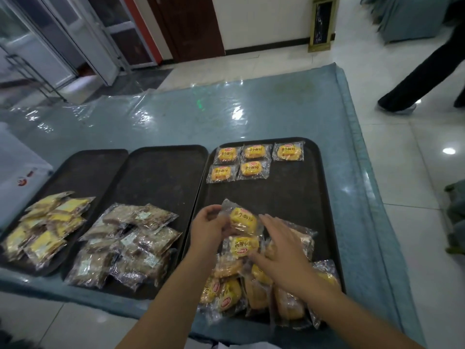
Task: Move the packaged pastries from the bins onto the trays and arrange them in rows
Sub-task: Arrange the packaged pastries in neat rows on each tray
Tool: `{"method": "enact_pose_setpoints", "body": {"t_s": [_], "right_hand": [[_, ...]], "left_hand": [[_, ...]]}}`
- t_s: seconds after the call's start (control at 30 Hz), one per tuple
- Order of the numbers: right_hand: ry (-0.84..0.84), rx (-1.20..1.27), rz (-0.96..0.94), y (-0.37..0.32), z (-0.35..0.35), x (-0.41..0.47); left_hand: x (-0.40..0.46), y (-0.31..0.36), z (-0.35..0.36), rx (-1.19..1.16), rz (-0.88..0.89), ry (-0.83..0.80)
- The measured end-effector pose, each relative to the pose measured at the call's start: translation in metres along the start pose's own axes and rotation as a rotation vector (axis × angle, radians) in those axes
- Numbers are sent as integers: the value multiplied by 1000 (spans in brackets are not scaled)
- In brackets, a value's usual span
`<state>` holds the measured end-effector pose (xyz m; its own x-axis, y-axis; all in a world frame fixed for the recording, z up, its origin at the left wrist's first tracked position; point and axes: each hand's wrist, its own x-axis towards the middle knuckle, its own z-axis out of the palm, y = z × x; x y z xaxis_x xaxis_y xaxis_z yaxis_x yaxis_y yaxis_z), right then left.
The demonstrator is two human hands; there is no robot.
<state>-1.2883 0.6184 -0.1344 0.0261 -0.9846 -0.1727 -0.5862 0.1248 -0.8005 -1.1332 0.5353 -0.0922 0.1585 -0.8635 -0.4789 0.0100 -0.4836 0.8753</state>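
Row-building on right tray (312,197). Left hand (208,227) grips yellow pastry pack (242,220); right hand (281,245) open, above heap. Next: set pack beside second row's two packs (237,171).

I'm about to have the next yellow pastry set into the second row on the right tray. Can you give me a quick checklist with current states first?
1. Pastry in hand: ok. The left hand grips one yellow packet above the loose pile.
2. Right hand free: cannot tell. It lies flat over the pile, fingers spread; no grip visible.
3. Open slot: ok. The second row has two packets; the spot below the third top-row packet is bare.
4. Existing rows tidy: ok. Five packets lie flat, labels up.
5. Right tray path: ok. Bare tray lies between the pile and the rows.
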Motion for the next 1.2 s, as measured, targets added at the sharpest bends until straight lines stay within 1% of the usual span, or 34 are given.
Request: {"method": "enact_pose_setpoints", "body": {"t_s": [0.1, 0.2, 0.27, 0.33, 0.43, 0.53, 0.6, 0.67, 0.7, 0.73, 0.8, 0.83, 0.87, 0.9, 0.97, 1.03, 1.2], "right_hand": [[-7, -161, -25, -14, 11, 12], [48, -275, -32, -11, 15, 24], [75, -308, -48, -3, 14, 30], [88, -286, -14, 4, 5, 35], [105, -222, 78, 18, -24, 56], [135, -128, 106, 27, -62, 89], [208, -202, 83, 28, -83, 116], [294, -369, 57, 29, -92, 144], [299, -458, 53, 33, -90, 156], [253, -531, 74, 41, -84, 167], [54, -638, 171, 62, -62, 181], [-23, -674, 202, 77, -48, 183], [-49, -694, 205, 91, -37, 184], [-37, -700, 195, 100, -28, 183], [41, -700, 178, 108, -20, 182], [98, -715, 187, 109, -18, 186], [134, -758, 180, 115, -22, 202]], "left_hand": [[-15, -11, 18, -26, -22, -100], [-18, -19, 24, -41, -77, -145], [-14, -20, 19, -42, -123, -159], [-8, -23, 9, -11, -145, -161], [4, -31, -12, 149, -79, -105], [15, -47, -36, 358, -59, -87], [20, -59, -51, 493, -65, -104], [26, -71, -64, 673, -74, -130], [28, -76, -69, 787, -57, -139], [29, -81, -74, 893, -25, -137], [31, -91, -85, 1025, 42, -113], [31, -94, -89, 1059, 48, -113], [31, -98, -92, 1088, 47, -124], [31, -102, -94, 1120, 43, -143], [29, -110, -96, 1176, 56, -174], [28, -115, -96, 1220, 71, -171], [30, -123, -94, 1235, 85, -142]]}}
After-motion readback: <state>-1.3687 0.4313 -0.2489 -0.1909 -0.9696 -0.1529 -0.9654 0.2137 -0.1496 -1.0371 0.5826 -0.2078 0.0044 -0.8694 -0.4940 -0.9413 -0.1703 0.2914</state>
